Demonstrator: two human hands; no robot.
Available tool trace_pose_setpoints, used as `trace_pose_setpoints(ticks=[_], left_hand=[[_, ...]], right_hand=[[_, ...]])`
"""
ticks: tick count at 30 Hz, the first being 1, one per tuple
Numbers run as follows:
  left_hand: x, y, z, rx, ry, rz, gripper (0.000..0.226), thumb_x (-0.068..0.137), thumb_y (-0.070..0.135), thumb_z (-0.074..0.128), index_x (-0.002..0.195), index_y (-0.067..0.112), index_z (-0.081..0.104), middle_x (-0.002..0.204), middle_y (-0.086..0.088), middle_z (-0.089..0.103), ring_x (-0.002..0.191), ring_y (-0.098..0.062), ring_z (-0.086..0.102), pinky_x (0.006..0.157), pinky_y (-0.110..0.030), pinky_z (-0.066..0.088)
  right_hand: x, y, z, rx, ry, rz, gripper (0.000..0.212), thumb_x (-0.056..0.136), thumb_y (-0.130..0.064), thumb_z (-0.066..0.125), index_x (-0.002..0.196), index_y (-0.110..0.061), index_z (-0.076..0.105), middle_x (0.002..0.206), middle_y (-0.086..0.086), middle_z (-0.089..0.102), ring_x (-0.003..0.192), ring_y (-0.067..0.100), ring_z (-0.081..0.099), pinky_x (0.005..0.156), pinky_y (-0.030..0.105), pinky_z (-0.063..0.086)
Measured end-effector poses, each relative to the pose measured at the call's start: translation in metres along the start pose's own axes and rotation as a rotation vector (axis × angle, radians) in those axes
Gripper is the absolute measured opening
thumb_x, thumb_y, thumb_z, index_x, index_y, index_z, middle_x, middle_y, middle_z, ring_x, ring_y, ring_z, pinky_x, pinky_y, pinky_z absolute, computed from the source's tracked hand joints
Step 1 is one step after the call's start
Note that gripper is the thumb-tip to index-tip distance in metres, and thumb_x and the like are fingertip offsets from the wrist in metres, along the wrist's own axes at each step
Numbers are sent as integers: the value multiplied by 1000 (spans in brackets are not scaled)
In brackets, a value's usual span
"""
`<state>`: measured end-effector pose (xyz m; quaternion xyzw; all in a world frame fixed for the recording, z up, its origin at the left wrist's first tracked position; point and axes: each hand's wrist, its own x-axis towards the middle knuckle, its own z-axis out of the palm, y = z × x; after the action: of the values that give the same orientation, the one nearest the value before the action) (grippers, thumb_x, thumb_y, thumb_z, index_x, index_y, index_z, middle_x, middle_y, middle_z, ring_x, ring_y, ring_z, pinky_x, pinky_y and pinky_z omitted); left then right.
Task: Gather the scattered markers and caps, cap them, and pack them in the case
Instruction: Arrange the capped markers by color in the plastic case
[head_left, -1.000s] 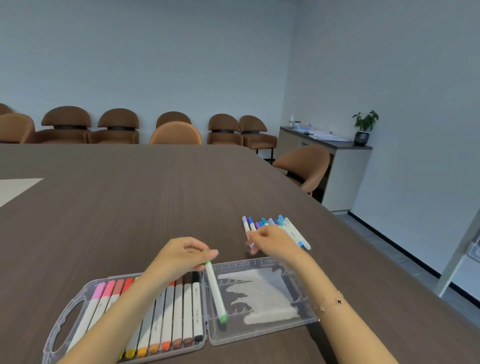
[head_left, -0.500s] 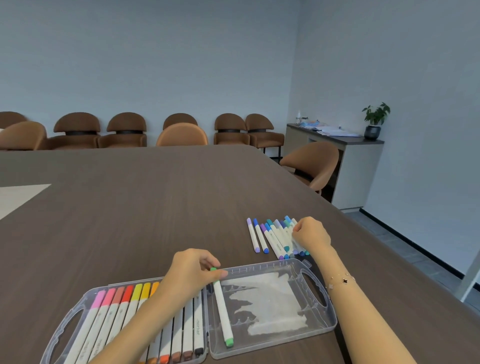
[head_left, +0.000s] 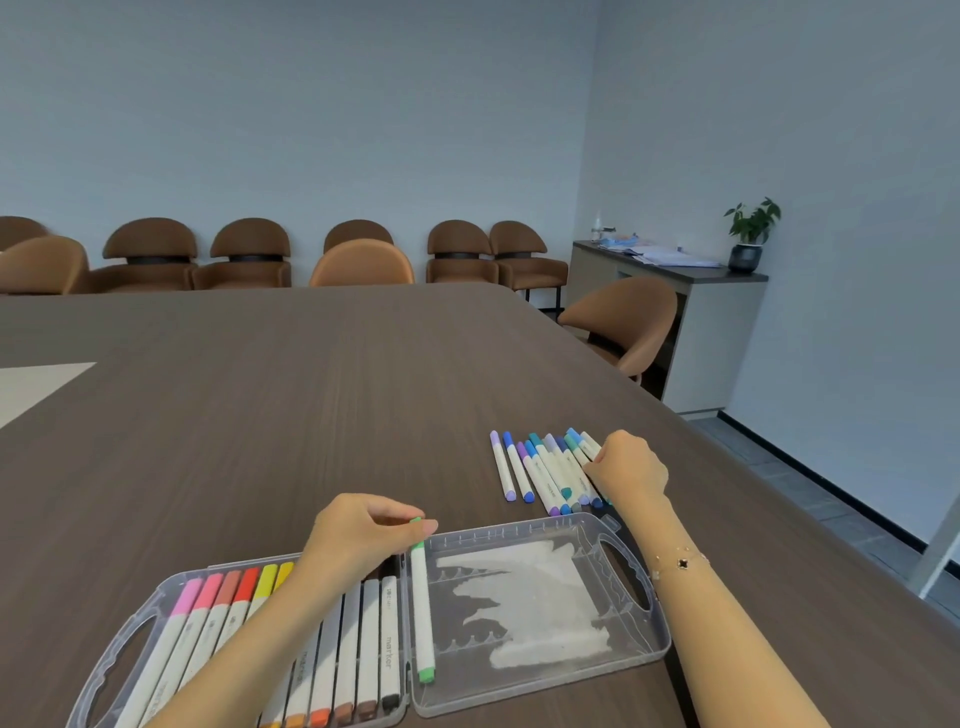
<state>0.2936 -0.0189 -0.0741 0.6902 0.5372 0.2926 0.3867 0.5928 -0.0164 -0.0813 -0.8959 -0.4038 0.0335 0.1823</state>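
Note:
A clear plastic case (head_left: 631, 654) lies open on the dark table in front of me. Its left half holds a row of several capped markers (head_left: 363, 639), pink through brown and black. My left hand (head_left: 358, 535) pinches the top end of a green-capped marker (head_left: 422, 608) that lies along the left edge of the case's right half. A cluster of several purple, blue and teal markers (head_left: 540, 470) lies on the table beyond the case. My right hand (head_left: 628, 465) is curled over the right side of that cluster and grips markers there.
The table's right edge (head_left: 779, 499) runs close beside my right arm. A pale sheet (head_left: 31, 384) lies at the far left. Brown chairs (head_left: 249, 254) line the far side, and a sideboard (head_left: 691, 291) with a plant stands at the right wall.
My left hand has set the green marker straighter into the case's right half. My right hand has moved out to the right side of the marker cluster and closed on it.

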Motion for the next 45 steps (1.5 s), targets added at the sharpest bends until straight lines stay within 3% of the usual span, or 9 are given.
trace_pose_setpoints(ticks=[6, 11, 17, 22, 26, 29, 39, 45], left_hand=[[-4, 4, 8, 199, 40, 144, 19, 70, 35, 81, 82, 22, 75, 72, 13, 65, 65, -2, 60, 52, -3, 41], [-3, 0, 4, 223, 0, 183, 17, 69, 38, 81, 76, 24, 75, 71, 9, 66, 61, -4, 58, 52, -6, 42], [-1, -6, 5, 215, -25, 217, 16, 68, 39, 82, 77, 26, 75, 76, 7, 63, 64, -5, 57, 53, -7, 42], [3, -12, -3, 236, -160, 281, 17, 73, 43, 76, 84, 30, 73, 89, 8, 63, 75, -4, 61, 70, -18, 52], [2, -9, -13, 288, -344, 278, 51, 56, 70, 63, 100, 42, 66, 102, 17, 60, 93, 7, 56, 77, -17, 50], [2, -7, -16, 358, -439, 270, 67, 47, 73, 64, 109, 48, 58, 110, 25, 53, 103, 7, 51, 83, -17, 49], [1, -9, -12, 327, -462, 259, 66, 44, 72, 64, 105, 50, 54, 113, 25, 50, 108, 4, 48, 80, -14, 45], [3, -13, -12, 321, -474, 250, 73, 46, 72, 64, 114, 46, 54, 115, 24, 49, 110, 3, 46, 81, -14, 43]], right_hand=[[-3, -2, -1, -23, -5, 11, 27, 88, -35, 63, 104, -13, 62, 81, 2, 57, 54, 13, 47, 47, 16, 35], [-3, -3, -1, -8, 0, 13, 21, 91, -30, 60, 103, -12, 62, 80, 3, 56, 53, 14, 46, 46, 16, 33], [-3, -5, -3, 73, -14, 18, 18, 91, -29, 60, 94, -11, 61, 65, 1, 48, 54, 14, 47, 47, 16, 35], [-4, -6, -5, 107, -20, 18, 19, 91, -29, 59, 94, -11, 62, 71, 3, 53, 55, 14, 48, 47, 16, 36], [-5, -10, -8, 164, -19, 25, 21, 91, -31, 59, 93, -10, 61, 71, 3, 53, 55, 15, 48, 47, 16, 35], [-5, -12, -9, 195, -20, 23, 22, 91, -31, 58, 94, -10, 61, 78, 5, 56, 55, 15, 48, 48, 16, 35], [-9, -15, -10, 214, -41, -5, 22, 92, -31, 58, 95, -9, 61, 78, 5, 55, 55, 14, 47, 52, 17, 38], [-11, -27, -13, 360, -119, -16, 28, 89, -34, 62, 76, -11, 54, 63, 2, 45, 52, 14, 42, 49, 17, 33]])
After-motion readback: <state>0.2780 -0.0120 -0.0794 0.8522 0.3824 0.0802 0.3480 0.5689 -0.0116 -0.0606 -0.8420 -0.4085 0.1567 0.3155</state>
